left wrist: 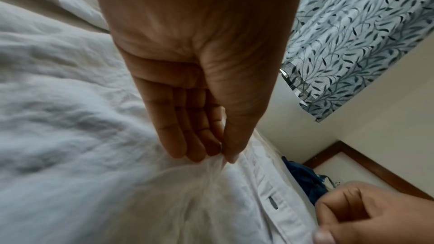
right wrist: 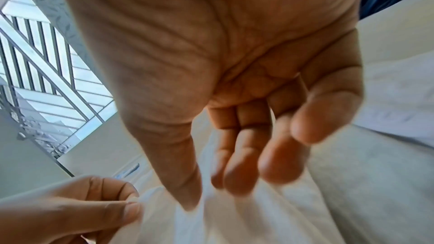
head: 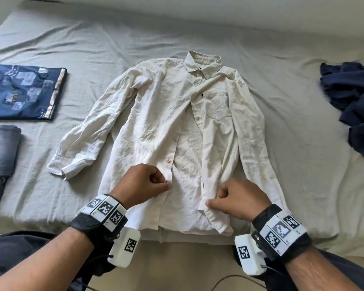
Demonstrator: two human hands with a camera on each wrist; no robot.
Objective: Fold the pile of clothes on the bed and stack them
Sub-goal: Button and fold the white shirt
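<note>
A cream long-sleeved shirt (head: 177, 122) lies face up and spread flat on the grey bed sheet (head: 303, 164), collar away from me and front unbuttoned. My left hand (head: 167, 185) pinches the shirt's left front edge near the hem, between thumb and curled fingers; the left wrist view shows the cloth (left wrist: 94, 136) puckering at that pinch (left wrist: 223, 157). My right hand (head: 209, 203) has its fingers curled and its thumb on the buttonhole edge of the right front panel, pinching it. The right wrist view is blurred; there the thumb and fingertips (right wrist: 234, 183) close over the cloth.
A folded navy printed garment (head: 23, 91) and folded grey jeans (head: 0, 152) lie at the left. A heap of unfolded dark blue clothes (head: 353, 101) sits at the right. The shirt's hem reaches the bed's near edge, with floor (head: 187, 269) below.
</note>
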